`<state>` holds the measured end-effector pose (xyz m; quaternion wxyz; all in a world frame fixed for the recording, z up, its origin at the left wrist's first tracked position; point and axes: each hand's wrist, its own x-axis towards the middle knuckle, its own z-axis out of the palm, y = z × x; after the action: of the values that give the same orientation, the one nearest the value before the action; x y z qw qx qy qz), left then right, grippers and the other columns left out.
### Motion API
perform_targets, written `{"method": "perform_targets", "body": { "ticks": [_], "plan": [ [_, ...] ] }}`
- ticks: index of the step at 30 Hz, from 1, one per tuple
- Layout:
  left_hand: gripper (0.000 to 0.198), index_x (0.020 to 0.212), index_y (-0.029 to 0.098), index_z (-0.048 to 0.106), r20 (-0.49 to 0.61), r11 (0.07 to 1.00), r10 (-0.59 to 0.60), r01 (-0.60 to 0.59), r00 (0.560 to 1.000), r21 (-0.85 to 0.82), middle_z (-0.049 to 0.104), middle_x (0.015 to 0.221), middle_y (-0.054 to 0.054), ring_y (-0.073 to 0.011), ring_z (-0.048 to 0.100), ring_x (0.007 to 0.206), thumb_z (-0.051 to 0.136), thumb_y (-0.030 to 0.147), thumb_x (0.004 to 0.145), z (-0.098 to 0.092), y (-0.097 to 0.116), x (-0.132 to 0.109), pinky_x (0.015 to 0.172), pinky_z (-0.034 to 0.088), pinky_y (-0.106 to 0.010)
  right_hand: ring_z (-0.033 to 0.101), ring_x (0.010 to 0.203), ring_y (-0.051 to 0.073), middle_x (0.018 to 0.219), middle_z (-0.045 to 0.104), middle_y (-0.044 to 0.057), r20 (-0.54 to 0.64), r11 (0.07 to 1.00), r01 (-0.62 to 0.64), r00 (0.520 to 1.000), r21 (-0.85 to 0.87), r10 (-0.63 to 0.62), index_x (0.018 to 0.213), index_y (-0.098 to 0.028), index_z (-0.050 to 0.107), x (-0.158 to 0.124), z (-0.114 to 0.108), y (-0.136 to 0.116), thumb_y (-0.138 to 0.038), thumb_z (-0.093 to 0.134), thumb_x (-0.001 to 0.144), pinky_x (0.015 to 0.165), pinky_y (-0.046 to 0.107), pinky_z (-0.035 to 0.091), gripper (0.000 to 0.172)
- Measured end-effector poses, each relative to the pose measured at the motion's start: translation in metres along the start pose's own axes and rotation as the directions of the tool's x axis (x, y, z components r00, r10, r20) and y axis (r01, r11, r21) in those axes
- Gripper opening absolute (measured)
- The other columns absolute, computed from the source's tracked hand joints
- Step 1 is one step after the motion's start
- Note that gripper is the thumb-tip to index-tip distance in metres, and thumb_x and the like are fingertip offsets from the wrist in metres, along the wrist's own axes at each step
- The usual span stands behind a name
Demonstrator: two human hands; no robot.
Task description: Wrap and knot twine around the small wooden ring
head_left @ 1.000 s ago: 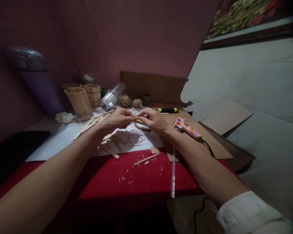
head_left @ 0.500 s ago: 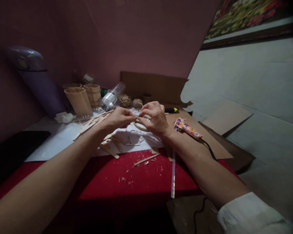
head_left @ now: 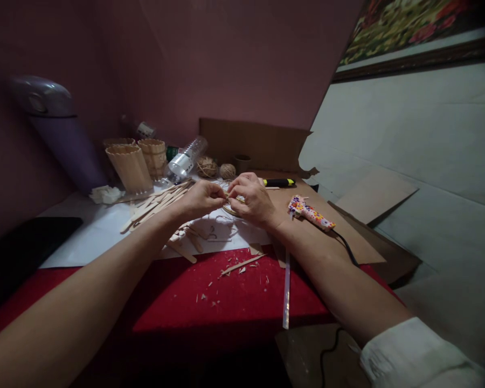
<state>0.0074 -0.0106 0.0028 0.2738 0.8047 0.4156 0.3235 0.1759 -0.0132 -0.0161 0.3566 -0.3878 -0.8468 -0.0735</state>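
Over the white paper, my left hand [head_left: 205, 198] and my right hand [head_left: 251, 199] meet with fingertips pinched close together. Between and below them shows part of a thin tan ring [head_left: 229, 210], mostly covered by my right hand. My right fingers are closed at its near left edge. A tiny bit of something tan shows at my left fingertips, too small to make out. Left of my hands lie loose wooden craft sticks [head_left: 156, 203], and more sticks [head_left: 182, 249] lie under my left wrist.
Stick-covered cups [head_left: 128, 168], a clear plastic bottle [head_left: 188, 157] and twine balls [head_left: 207, 167] stand behind. A black-and-yellow cutter [head_left: 281, 182] and a flower-patterned glue gun [head_left: 312, 213] with a cord lie right. A ruler [head_left: 286, 296] overhangs the red cloth [head_left: 165, 302], which bears wood shavings.
Both hands have shifted slightly, my right one a little to the left and down. More of the yellow cutter end now shows, and less of the ring. The pinch stays closed.
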Motion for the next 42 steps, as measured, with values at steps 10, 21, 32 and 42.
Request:
{"method": "perform_targets", "body": {
  "ticks": [10, 21, 32, 42],
  "plan": [
    [0.016, 0.074, 0.011, 0.064, 0.119, 0.930, -0.029, 0.070, 0.992, -0.362, 0.042, 0.048, 0.005, -0.0043, 0.034, 0.042, 0.061, 0.026, 0.070, -0.006, -0.007, -0.001, 0.041, 0.024, -0.019, 0.055, 0.090, 0.016, 0.096, 0.061, 0.005, 0.146, 0.688, -0.277, 0.959, 0.671, 0.243, 0.060, -0.017, 0.062, 0.005, 0.001, 0.008, -0.020, 0.057, 0.070, 0.086, 0.036, 0.042, 0.011],
    [0.019, 0.078, 0.012, 0.065, -0.336, 0.981, 0.017, -0.081, 0.942, -0.177, 0.054, 0.056, 0.003, -0.0062, 0.041, 0.048, 0.067, 0.026, 0.065, -0.007, -0.009, 0.005, 0.045, 0.031, -0.019, 0.056, 0.079, 0.015, 0.082, 0.062, 0.005, 0.052, 0.738, -0.284, 0.946, 0.612, 0.320, 0.059, -0.016, 0.060, 0.005, 0.007, 0.015, -0.020, 0.058, 0.067, 0.075, 0.032, 0.044, 0.009],
    [0.014, 0.070, 0.011, 0.067, -0.172, 0.996, 0.041, -0.053, 0.984, -0.068, 0.060, 0.055, -0.001, -0.0077, 0.047, 0.045, 0.061, 0.023, 0.065, 0.004, -0.015, 0.006, 0.045, 0.034, -0.020, 0.057, 0.086, 0.017, 0.084, 0.067, 0.003, -0.059, 0.909, -0.134, 0.984, 0.394, 0.171, 0.059, -0.019, 0.058, 0.005, 0.007, 0.015, -0.016, 0.059, 0.069, 0.089, 0.037, 0.037, 0.011],
    [0.008, 0.066, 0.012, 0.063, -0.144, 0.996, 0.081, -0.086, 0.986, -0.028, 0.057, 0.051, 0.002, -0.0079, 0.050, 0.046, 0.058, 0.017, 0.065, 0.005, -0.014, 0.006, 0.046, 0.036, -0.019, 0.055, 0.092, 0.018, 0.087, 0.066, 0.003, -0.060, 0.952, -0.058, 0.995, 0.300, 0.079, 0.061, -0.019, 0.057, 0.004, 0.003, 0.014, -0.013, 0.060, 0.068, 0.092, 0.038, 0.035, 0.009]
  ]
}}
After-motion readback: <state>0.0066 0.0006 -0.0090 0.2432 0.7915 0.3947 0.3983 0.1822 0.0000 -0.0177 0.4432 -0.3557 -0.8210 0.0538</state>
